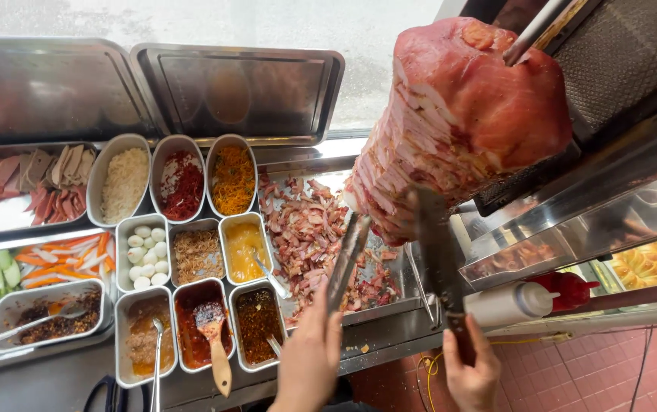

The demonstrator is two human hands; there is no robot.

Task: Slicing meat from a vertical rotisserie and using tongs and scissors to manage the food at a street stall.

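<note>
The left hand is closed around the handles of long metal tongs, whose tips reach forward to the lower edge of the tall cone of stacked pink meat on its vertical spit. The right hand is clenched on the dark handle of a long flat-bladed knife; the blade runs up from the grip and lies against the cone's underside, just right of the tongs. Ahead of the left grip, the steel catch tray holds chopped meat shavings.

Risk: the blade and tongs work close together, so a slip could strike the tongs or drop slices past the tray rim toward the red-tiled floor.

Both wrists are cut off at the frame edge. The blade is motion-blurred, so its edge contact is hard to make out.
</note>
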